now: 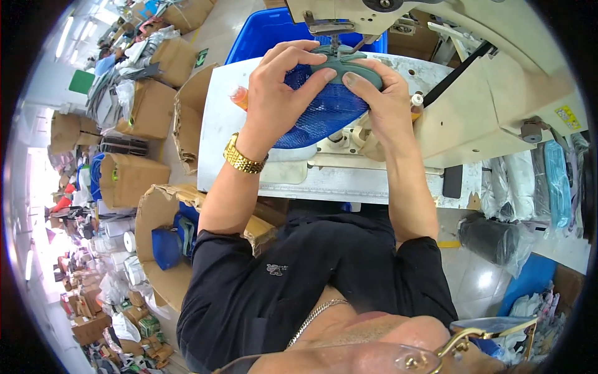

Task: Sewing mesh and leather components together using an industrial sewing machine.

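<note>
A blue mesh shoe upper [330,112] with grey-green overlays sits under the presser foot [335,45] of a cream sewing machine [479,93]. My left hand [277,84] grips its left side, thumb and fingers on the grey-green part close to the needle. On the other side my right hand [387,100] pinches the grey-green edge, its thumb on top. The blue mesh bulges down toward me between both hands and covers part of the machine bed. Where the needle meets the material is partly hidden.
A blue bin [249,38] stands behind the white worktable [218,124]. An orange-capped bottle [239,98] is beside my left wrist; another small bottle [417,103] is by my right. An open cardboard box [152,215] at my left holds similar blue pieces [167,247].
</note>
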{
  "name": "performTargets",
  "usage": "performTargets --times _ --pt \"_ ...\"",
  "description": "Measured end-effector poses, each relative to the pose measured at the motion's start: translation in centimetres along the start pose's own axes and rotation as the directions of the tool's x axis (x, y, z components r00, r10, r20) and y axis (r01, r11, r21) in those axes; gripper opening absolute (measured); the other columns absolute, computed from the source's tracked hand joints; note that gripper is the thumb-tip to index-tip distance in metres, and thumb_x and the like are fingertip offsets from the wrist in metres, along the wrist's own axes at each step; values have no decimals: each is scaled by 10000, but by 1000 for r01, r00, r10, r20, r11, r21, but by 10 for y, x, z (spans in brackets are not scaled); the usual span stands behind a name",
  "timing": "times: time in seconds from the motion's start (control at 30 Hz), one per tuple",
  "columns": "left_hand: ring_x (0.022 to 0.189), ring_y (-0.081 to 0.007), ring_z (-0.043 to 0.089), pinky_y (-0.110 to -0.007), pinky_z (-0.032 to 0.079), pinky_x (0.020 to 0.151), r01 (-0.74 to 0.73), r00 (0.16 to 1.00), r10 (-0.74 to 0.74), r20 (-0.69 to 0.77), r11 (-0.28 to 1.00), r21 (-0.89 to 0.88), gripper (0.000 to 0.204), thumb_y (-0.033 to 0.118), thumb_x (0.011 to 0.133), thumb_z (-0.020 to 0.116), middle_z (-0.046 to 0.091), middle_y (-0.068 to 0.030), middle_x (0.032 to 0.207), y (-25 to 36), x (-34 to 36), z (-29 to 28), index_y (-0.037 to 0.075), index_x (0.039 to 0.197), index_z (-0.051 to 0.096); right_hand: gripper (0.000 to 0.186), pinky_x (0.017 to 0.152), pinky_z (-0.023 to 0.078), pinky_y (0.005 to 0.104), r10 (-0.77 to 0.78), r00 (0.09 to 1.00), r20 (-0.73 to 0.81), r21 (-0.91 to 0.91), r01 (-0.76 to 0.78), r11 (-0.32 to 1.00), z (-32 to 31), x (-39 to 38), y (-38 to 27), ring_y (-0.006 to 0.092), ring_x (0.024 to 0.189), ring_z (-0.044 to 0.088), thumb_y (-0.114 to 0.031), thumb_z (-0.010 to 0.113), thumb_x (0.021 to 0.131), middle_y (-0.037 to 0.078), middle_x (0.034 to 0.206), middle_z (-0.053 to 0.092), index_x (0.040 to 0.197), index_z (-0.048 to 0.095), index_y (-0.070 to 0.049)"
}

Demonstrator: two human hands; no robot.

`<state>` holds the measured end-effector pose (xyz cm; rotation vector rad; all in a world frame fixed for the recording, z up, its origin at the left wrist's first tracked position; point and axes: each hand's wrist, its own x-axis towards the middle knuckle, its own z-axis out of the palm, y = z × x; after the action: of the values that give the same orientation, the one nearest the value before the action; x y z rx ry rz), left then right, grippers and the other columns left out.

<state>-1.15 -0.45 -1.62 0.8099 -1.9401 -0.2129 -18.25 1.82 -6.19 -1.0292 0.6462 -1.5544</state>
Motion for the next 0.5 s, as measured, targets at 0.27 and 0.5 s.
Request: performTargets --times 0.27,0.5 --pt "986 -239 657 -327 507 863 -12 998 16 68 998 -58 203 105 760 786 693 -131 1050 -10 5 -3 20 927 710 194 656 481 184 -35 998 -47 -105 30 994 4 -3 0 41 741 586 -68 720 829 12 861 671 1003 681 7" --pt "1017 -219 649 -323 497 896 14 991 3 136 992 -127 207 118 775 784 689 -114 1080 -16 12 -8 27 947 713 212 662 479 199 -72 993 -91 -201 52 978 8 -3 0 52 759 582 -113 729 822 18 866 672 987 681 12"
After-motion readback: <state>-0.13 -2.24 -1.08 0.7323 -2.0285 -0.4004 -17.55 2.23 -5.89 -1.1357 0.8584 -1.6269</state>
